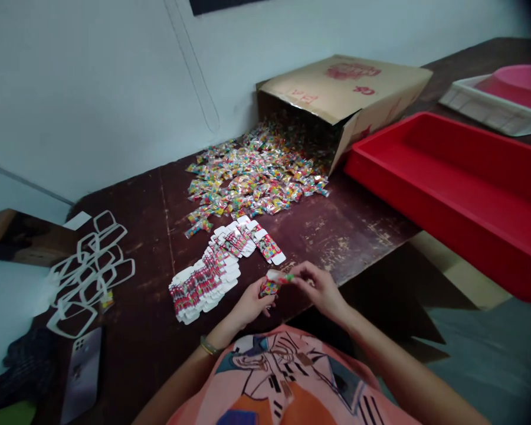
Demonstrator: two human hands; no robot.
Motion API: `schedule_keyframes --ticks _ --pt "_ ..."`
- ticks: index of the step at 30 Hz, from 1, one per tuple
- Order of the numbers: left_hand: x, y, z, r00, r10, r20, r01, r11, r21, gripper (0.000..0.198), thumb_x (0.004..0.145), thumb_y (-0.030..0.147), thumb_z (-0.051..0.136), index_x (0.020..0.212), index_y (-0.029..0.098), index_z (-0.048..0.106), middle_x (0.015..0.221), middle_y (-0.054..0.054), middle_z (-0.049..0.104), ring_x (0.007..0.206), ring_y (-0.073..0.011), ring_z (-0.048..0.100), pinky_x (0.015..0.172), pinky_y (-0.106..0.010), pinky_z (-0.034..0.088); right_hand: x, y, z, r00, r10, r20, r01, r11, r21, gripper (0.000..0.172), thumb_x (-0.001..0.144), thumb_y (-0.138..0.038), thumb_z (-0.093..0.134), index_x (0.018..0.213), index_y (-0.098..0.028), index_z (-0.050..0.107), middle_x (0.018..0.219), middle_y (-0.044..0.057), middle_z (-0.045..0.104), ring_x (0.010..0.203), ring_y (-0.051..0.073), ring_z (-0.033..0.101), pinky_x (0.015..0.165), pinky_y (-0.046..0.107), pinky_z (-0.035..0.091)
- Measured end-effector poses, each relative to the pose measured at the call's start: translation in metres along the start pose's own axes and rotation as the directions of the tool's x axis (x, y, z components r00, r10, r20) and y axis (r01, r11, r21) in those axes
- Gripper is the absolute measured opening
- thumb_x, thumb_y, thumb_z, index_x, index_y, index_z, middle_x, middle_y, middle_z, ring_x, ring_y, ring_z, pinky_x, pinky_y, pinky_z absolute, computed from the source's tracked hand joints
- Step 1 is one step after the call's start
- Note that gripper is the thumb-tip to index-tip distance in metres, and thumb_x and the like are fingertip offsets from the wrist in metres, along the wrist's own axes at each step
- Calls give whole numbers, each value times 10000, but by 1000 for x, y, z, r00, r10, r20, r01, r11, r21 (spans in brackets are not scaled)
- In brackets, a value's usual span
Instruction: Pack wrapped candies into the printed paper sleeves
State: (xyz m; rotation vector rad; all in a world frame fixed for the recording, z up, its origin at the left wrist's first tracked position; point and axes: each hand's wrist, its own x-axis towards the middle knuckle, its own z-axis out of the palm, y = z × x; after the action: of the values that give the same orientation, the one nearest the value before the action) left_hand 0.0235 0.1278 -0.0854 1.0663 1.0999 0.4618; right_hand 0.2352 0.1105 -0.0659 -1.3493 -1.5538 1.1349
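My left hand (250, 302) is closed around a small printed carton (269, 286) just above the near edge of the dark wooden table (150, 330). My right hand (318, 288) pinches a colourful candy packet (285, 277) at the carton's open top. A fanned row of flat printed cartons (216, 268) lies just beyond my hands. Farther back, a heap of wrapped candy packets (256, 174) spills from a tipped cardboard box (345, 94).
A red plastic tray (460, 189) juts off the table at right, with a white tray holding a pink basin (508, 97) behind it. White cut-out cardboard frames (91, 265) and a phone (82, 375) lie at left. A wall runs behind.
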Motion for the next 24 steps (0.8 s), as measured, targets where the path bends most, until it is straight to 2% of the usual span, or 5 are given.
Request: schedule_keyframes --ticks 9,14,17,20,24 --pt "-12 0 16 1000 12 17 -10 994 -110 433 714 259 683 1104 152 528 753 -9 585 609 -135 577 434 -182 430 35 -12 21 984 -140 111 160 966 -201 176 878 -314 570 806 -198 682 927 70 634 926 205 530 865 357 394" --pt "-14 11 13 998 16 -62 -27 985 -171 485 709 372 702 1106 140 548 786 -24 597 668 -157 577 449 -201 434 21 -11 33 984 -143 107 156 980 -127 265 929 -362 469 915 -235 701 1370 66 451 1234 265 393 1043 463 268" --pt "-13 14 9 998 -38 -54 22 962 -273 585 791 612 508 1042 92 599 793 -80 628 667 -183 590 450 -234 440 15 -4 33 999 38 28 -44 966 253 296 913 -418 474 1075 -223 627 1198 90 558 1020 206 556 926 379 422" --pt "-10 14 8 997 -77 -32 63 949 -310 642 806 650 432 984 65 630 793 -113 649 648 -190 593 452 -244 435 14 4 33 949 266 166 -313 755 576 361 785 -463 640 1022 -194 596 878 33 624 690 134 585 707 293 504" --pt "-7 17 7 998 -55 25 60 966 -252 477 775 504 545 997 94 649 843 -100 662 722 -196 585 500 -237 440 19 4 30 906 268 327 -417 692 589 358 692 -387 732 954 -171 617 837 12 639 622 105 572 623 249 499"
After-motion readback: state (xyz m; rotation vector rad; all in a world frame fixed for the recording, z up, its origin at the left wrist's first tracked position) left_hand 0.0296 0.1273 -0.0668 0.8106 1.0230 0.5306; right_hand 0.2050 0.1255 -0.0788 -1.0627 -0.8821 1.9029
